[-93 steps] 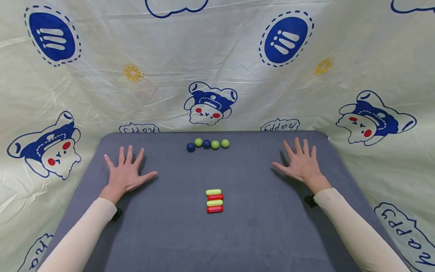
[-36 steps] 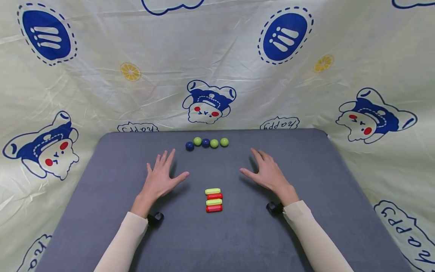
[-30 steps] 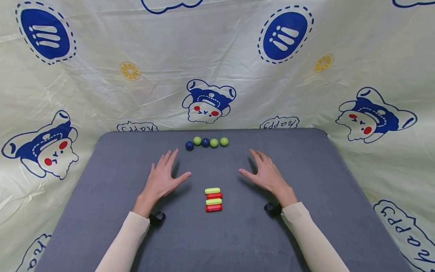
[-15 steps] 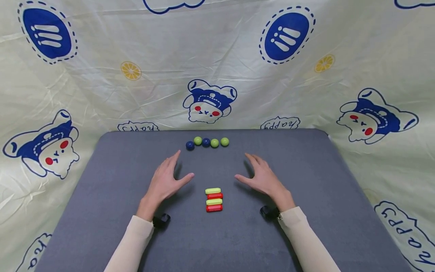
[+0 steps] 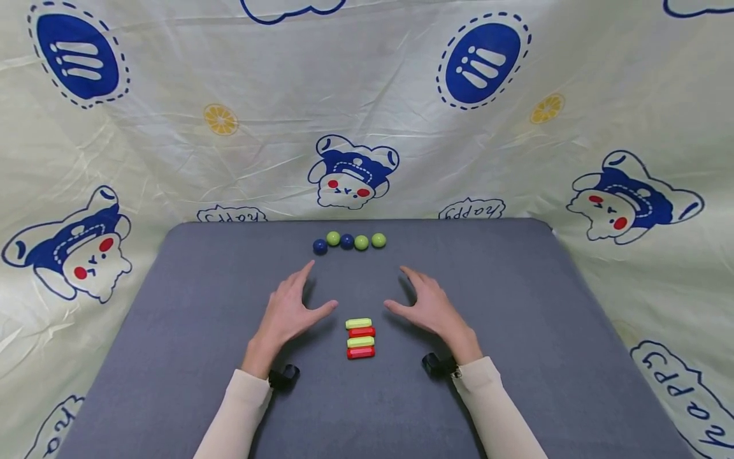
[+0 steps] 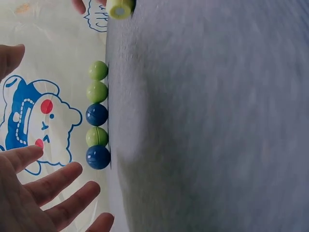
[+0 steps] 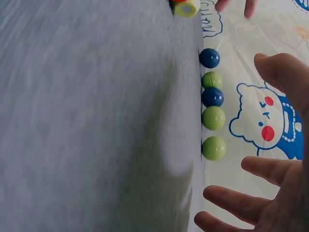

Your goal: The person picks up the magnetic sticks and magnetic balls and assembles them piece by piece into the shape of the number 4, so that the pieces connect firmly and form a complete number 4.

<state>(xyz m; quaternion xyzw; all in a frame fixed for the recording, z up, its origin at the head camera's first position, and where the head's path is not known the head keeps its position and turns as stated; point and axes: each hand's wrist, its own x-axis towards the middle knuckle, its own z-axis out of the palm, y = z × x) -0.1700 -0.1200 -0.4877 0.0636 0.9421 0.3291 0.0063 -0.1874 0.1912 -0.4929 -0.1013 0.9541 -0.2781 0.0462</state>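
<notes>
Both hands hover over the grey table, holding nothing. My left hand (image 5: 289, 310) is left of centre, thumb spread from the fingers; my right hand (image 5: 430, 309) mirrors it on the right. Between and slightly nearer than the hands lies a column of small faceted sticks: a yellow-green stick (image 5: 359, 324), a red stick (image 5: 362, 332), another yellow-green stick (image 5: 360, 342) and another red stick (image 5: 360, 352). Neither hand touches them. In the left wrist view, the left fingers are spread and the end of a yellow-green stick (image 6: 120, 8) shows at the top. The right wrist view shows loosely extended fingers.
Near the table's (image 5: 516, 382) far edge sits a row of small balls: a dark blue ball (image 5: 320, 247), a green ball (image 5: 333, 238), another blue ball (image 5: 346, 241) and more green balls (image 5: 361, 242). A printed white curtain (image 5: 258, 64) hangs behind. Each wrist wears a black camera (image 5: 285, 377).
Both hands have moved inward from the table's sides toward the middle, coming closer to the sticks. Their spread fingers have drawn closer together. Balls and sticks stay in place.
</notes>
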